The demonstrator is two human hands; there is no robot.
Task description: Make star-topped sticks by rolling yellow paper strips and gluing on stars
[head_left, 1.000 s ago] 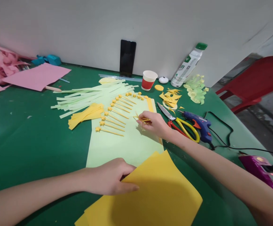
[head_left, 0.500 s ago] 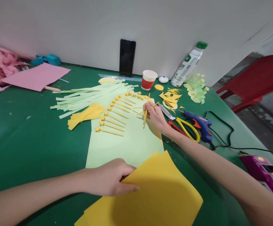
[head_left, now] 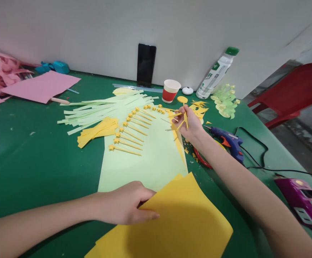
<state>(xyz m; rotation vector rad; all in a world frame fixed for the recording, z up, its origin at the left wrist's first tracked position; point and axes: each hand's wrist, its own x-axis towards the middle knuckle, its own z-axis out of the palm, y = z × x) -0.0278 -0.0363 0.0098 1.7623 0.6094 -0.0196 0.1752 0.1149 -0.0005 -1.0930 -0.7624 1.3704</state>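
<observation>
My left hand (head_left: pixel 123 204) grips the edge of some yellow paper sheets (head_left: pixel 188 218) at the front, thumb on top. Farther off, my right hand (head_left: pixel 190 123) pinches several thin yellow sticks (head_left: pixel 186 121), which fan out at different angles. It hovers near the right edge of a pale green sheet (head_left: pixel 134 168). On that sheet lies a row of sticks with yellow paper stars (head_left: pixel 112 147) at their ends. Small loose stars (head_left: pixel 159 106) sit at its far side. My right hand and forearm mostly cover the scissors (head_left: pixel 202 158); part of the red handle shows.
A blue glue gun (head_left: pixel 232 143) with a black cord lies right of my forearm, near a magenta power strip (head_left: pixel 297 200). Behind stand a paper cup (head_left: pixel 169 96), a phone (head_left: pixel 146 66) and a leaning bottle (head_left: pixel 215 77). Green strips (head_left: pixel 91 114) and pink paper (head_left: pixel 40 86) lie left.
My right hand has moved right and slightly away from me with the sticks, now covering most of the scissors. My left hand and the yellow sheets have stayed in place.
</observation>
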